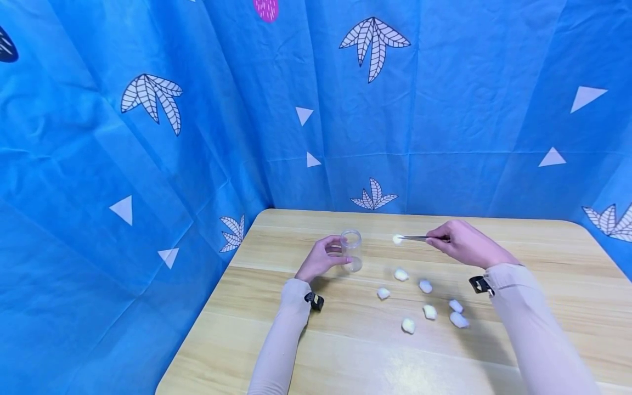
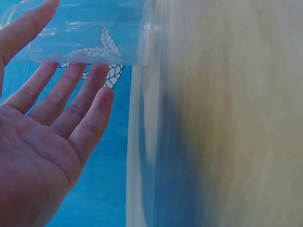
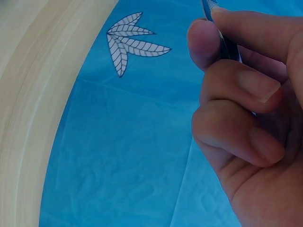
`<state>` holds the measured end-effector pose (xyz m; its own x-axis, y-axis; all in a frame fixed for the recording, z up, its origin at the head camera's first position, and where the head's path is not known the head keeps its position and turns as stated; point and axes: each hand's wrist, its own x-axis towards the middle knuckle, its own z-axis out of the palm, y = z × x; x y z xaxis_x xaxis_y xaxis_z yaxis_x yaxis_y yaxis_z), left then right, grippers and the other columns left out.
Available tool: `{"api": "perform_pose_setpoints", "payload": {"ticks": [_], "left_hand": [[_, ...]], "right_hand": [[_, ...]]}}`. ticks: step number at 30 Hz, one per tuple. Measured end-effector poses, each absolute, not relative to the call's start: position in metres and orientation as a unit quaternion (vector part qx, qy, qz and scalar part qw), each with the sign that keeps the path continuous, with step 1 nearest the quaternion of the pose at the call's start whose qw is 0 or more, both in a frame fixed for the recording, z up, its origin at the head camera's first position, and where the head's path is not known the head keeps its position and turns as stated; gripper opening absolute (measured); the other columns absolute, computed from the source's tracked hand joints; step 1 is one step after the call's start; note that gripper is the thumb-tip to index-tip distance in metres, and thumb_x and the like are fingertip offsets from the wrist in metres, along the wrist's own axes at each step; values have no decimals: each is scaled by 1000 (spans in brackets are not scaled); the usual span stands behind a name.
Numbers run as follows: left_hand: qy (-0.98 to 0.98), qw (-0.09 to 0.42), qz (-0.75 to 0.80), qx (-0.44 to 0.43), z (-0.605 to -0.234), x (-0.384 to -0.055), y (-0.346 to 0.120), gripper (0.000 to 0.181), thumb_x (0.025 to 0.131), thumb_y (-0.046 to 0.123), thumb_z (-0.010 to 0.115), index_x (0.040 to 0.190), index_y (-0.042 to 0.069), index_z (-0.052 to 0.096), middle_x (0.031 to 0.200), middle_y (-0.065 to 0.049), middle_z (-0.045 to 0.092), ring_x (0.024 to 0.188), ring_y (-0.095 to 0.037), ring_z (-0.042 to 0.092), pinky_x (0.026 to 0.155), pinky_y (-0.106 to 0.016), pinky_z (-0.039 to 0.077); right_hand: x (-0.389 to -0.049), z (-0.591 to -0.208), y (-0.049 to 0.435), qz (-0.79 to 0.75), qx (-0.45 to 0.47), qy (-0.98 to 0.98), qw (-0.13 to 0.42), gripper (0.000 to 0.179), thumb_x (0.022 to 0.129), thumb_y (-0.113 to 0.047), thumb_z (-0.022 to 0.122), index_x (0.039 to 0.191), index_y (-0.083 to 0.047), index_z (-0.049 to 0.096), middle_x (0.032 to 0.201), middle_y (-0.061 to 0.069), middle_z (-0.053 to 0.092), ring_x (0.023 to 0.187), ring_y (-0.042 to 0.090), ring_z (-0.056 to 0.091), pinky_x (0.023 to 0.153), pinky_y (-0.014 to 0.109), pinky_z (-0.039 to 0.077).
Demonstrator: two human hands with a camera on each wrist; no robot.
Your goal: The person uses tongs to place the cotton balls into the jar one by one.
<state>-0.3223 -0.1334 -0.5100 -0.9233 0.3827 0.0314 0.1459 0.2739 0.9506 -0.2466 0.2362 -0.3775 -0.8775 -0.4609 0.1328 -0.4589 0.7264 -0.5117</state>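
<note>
My left hand [image 1: 323, 258] holds a clear, open-topped cylindrical jar [image 1: 351, 249] upright between thumb and fingertips. In the left wrist view the jar [image 2: 94, 28] looks see-through, with the fingertips against its side. To the right, my right hand [image 1: 461, 241] pinches a pair of metal tweezers [image 1: 417, 238], which point left toward the jar. At their tips is a white cotton ball [image 1: 397, 240], apart from the jar. The right wrist view shows the tweezers [image 3: 229, 47] between thumb and forefinger, other fingers curled; their tips are out of that view.
Several white cotton balls lie scattered on the wooden table [image 1: 345, 351] in front of the hands, among them one [image 1: 401, 274] nearest the jar and one [image 1: 458, 320] toward the right forearm. A blue patterned curtain [image 1: 444, 109] hangs behind the table and along its left side.
</note>
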Motion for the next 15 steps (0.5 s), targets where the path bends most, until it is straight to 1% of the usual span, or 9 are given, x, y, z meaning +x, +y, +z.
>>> {"api": "perform_pose_setpoints", "payload": {"ticks": [8, 15], "left_hand": [[792, 101, 578, 167, -509, -321, -133, 58, 82, 22, 88, 133, 12, 64, 132, -8, 68, 123, -29, 65, 106, -42, 57], [795, 100, 575, 163, -507, -320, -132, 57, 82, 21, 88, 134, 12, 64, 132, -9, 68, 122, -28, 65, 107, -41, 57]], "right_hand": [[-255, -373, 223, -275, -246, 930, 4, 18, 99, -9, 66, 109, -2, 79, 83, 0, 71, 58, 5, 45, 50, 20, 38], [-263, -370, 211, -286, -249, 925, 19, 18, 99, -9, 67, 108, -1, 79, 74, -2, 65, 54, 6, 42, 46, 19, 32]]}}
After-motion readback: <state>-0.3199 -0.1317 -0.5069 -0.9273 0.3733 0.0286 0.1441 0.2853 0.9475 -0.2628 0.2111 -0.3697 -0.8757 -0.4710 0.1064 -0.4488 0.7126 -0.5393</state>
